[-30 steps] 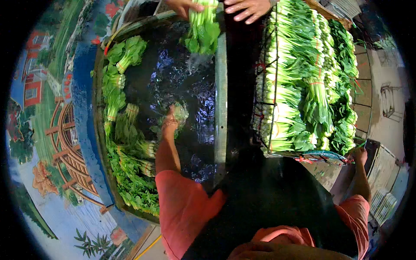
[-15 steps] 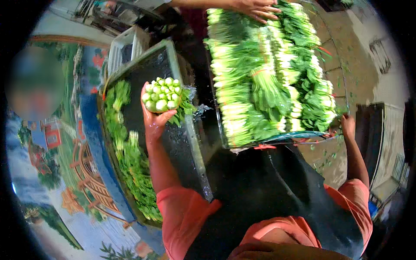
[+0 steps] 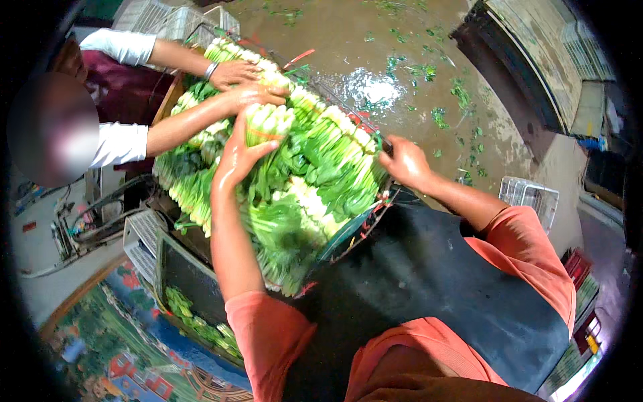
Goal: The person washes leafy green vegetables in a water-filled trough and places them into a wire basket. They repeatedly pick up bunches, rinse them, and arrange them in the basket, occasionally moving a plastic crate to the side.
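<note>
In my left hand [image 3: 234, 157] is a bunch of leafy greens [image 3: 268, 126], tied with an orange band, its pale stem ends up. It rests among many more bunches of greens [image 3: 311, 164] packed in rows in a large container. My right hand [image 3: 407, 164] grips the dark edge of that container at its right corner. A teal lining [image 3: 347, 233] shows along the near side. From the left, a co-worker's two hands reach in: one hand [image 3: 234, 72] lies on the far bunches, the other hand [image 3: 258, 97] is right by the bunch I hold.
At the lower left stands a dark trough [image 3: 161, 261] with loose greens [image 3: 201, 328] inside. A white plastic crate [image 3: 142, 241] is beside it. Leaf scraps [image 3: 462, 94] litter the wet floor [image 3: 362, 37]. At right sits a white basket [image 3: 529, 197].
The view has swung right. My left hand has carried the bunch from over the trough to the packed container. The co-worker now has both hands on the greens; my right hand stays at the container's edge.
</note>
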A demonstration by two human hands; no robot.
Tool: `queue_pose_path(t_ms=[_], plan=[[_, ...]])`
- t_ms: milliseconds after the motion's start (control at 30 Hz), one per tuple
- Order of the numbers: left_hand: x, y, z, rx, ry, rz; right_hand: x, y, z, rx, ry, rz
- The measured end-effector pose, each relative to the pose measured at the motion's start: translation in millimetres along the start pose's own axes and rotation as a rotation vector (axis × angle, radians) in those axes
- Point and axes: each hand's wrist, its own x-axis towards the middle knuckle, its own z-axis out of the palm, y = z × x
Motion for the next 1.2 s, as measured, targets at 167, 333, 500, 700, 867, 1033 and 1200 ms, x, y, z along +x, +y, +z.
queue_pose_path(t_ms=[167,333,500,700,867,1033,1200], plan=[[98.6,-80.7,90.8,0.495,0.146,0.065,-9.4,0.0,-0.7,0.056,0.051,-0.074],[97.9,-95.8,134.9,0.567,0.303,0.129,-5.3,7.4,-0.3,0.074,0.029,-0.071],[78.8,-88.8,158.6,0.451,0.222,0.179,-1.4,12.6,-11.4,0.099,0.026,-0.106],[88.0,-121.5,130.2,0.525,0.171,0.068,9.2,0.6,0.1,0.045,-0.007,-0.202],[64.1,-81.6,120.3,0.678,0.194,0.039,11.6,20.7,10.1,0.246,-0.103,-0.127],[-66.3,-32.8,100.3,0.387,0.736,0.328,13.0,71.8,5.4,0.241,-0.106,-0.23],[-324.8,-109.7,66.5,0.14,1.184,-0.03,40.8,97.7,-3.6,0.059,-0.025,-0.32]])
